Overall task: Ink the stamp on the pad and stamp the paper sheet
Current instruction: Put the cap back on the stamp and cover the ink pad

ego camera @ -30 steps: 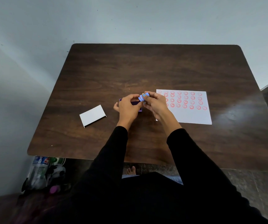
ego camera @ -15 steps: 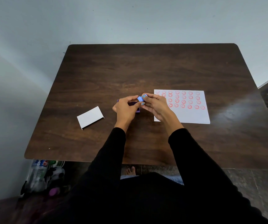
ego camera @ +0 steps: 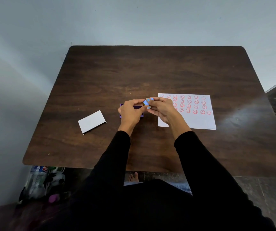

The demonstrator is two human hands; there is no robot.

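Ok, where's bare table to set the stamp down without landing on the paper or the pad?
The whole far half of the table is bare. There is also a gap between the white lid and the purple ink pad, and a strip along the near edge. It is crowded where the left hand and right hand hold the stamp beside the paper sheet.

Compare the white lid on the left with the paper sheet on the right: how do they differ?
The lid is plain white; the sheet carries rows of red smiley stamps. The lid is smaller and lies turned at an angle; the sheet is larger and lies square to the table edge. The lid lies free; the right hand covers part of the sheet. Both are white rectangles.
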